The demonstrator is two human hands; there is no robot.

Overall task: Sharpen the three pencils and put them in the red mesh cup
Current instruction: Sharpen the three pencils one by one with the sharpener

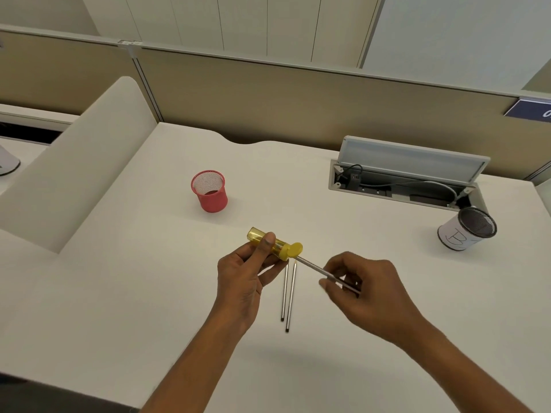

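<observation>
My left hand (247,275) grips a yellow tube-shaped sharpener (275,244) above the white desk (149,293), its cap flipped open at the right end. My right hand (360,290) pinches a grey pencil (316,269) whose tip sits at the sharpener's opening. Two more grey pencils (288,296) lie side by side on the desk just below the sharpener, between my hands. The red mesh cup (210,192) stands upright farther back and to the left, with nothing visible inside it.
A white cup with a dark mesh rim (465,232), marked with a letter, stands at the right. Behind it an open cable tray (402,186) is set into the desk. A low white divider (74,174) borders the left side.
</observation>
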